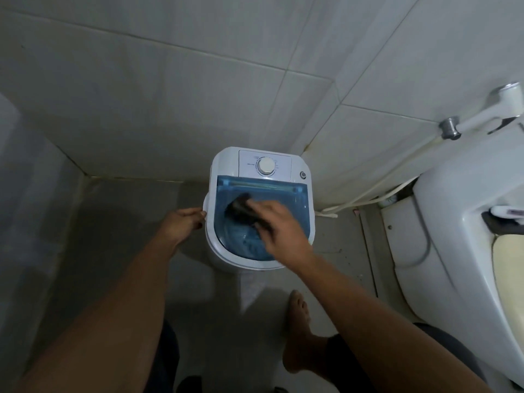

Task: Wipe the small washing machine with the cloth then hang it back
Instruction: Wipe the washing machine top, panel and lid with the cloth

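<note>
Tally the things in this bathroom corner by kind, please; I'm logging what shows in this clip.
Washing machine: 1
Cloth: 1
Dial: 1
Button: 1
Toilet: 1
Hose: 1
Hands: 2, left hand and right hand
Total: 8

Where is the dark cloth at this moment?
In the head view, the dark cloth lies on the blue lid of the washing machine, under the right hand, just below the white dial.

My right hand [279, 225] and the dark cloth [241, 209] are motion-blurred; dial [266, 166] markings illegible (too small); toilet [459, 222] cut off at right edge.
</note>
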`<state>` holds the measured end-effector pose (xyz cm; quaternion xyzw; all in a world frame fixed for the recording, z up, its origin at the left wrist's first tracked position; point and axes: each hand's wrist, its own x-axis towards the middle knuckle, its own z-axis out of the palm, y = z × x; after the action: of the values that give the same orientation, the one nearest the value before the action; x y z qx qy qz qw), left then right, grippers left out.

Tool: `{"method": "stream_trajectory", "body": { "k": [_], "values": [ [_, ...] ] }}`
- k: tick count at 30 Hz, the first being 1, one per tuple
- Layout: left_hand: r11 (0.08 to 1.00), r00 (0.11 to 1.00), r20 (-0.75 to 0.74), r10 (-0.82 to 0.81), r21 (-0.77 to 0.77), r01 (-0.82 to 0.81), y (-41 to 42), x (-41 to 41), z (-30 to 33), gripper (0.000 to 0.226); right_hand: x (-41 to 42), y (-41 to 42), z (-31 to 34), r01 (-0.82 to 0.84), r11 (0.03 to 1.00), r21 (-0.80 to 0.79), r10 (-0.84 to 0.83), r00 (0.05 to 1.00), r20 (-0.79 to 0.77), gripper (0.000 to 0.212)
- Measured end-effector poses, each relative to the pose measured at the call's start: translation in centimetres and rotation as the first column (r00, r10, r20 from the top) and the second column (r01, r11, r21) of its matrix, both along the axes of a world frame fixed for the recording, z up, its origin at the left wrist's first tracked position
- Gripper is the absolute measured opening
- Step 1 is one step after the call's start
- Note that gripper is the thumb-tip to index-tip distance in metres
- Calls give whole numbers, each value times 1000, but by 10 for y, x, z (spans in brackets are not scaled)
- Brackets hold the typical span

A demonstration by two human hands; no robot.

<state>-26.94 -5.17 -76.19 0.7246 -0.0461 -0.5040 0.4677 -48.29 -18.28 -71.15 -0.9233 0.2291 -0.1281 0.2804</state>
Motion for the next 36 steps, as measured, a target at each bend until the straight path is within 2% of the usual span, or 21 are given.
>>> {"method": "stream_trajectory", "body": {
  "k": [2, 4, 6, 7, 9, 12, 14, 17, 21, 24, 25, 27, 30, 33, 36],
  "values": [
    [1000, 1000, 4, 1, -4, -1, 0, -1, 1, 35, -23, -22, 8, 267, 962, 51, -269, 962, 43, 63],
    [1000, 1000, 11, 7, -9, -7, 0, -2, 2, 35, -54, -29, 7, 499, 862, 91, -504, 862, 44, 65],
    [1000, 1000, 10, 9, -17, -8, -1, -3, 3, 35, -82, -9, -4, 629, 772, 97, -633, 773, 26, 58],
    [1000, 1000, 10, 3, -21, -3, -1, -3, 4, 35, -93, 8, -12, 647, 757, 91, -650, 760, 14, 56],
    [1000, 1000, 9, 1, -22, -1, -2, -3, 3, 35, -103, 45, -27, 650, 751, 111, -654, 757, -10, 55],
    [1000, 1000, 13, 6, -22, -5, -2, -4, 2, 35, -94, 76, -42, 657, 742, 132, -667, 743, 48, 59],
    [1000, 1000, 9, 9, -22, -9, -3, -4, 3, 35, -83, 87, -45, 618, 778, 115, -627, 776, 70, 57],
    [1000, 1000, 6, -1, -14, 2, -3, -2, 2, 35, -62, 110, -42, 501, 863, 71, -505, 861, 63, 55],
    [1000, 1000, 7, -8, -13, 8, -1, -1, -2, 36, -36, 124, -39, 315, 949, 8, -315, 948, -36, 59],
    [1000, 1000, 5, -8, -17, 8, 0, -1, -1, 37, -29, 111, -30, 172, 985, 30, -171, 985, -29, 57],
    [1000, 1000, 8, -13, -15, 13, 0, -1, -1, 37, -33, 105, -25, 180, 982, 59, -181, 983, 22, 57],
    [1000, 1000, 17, -12, -20, 13, -1, -3, -1, 36, -51, 89, -23, 295, 953, 75, -302, 946, 119, 58],
    [1000, 1000, 21, 4, -28, -3, -2, -3, -2, 34, -80, 70, -32, 519, 855, 24, -518, 850, 93, 64],
    [1000, 1000, 25, 4, -28, -3, -2, 0, -5, 34, -79, 74, -39, 462, 877, -131, -468, 884, -19, 66],
    [1000, 1000, 28, -11, -24, 11, -1, 4, -13, 34, -69, 83, -45, 363, 911, -197, -386, 918, -90, 65]
  ]
}}
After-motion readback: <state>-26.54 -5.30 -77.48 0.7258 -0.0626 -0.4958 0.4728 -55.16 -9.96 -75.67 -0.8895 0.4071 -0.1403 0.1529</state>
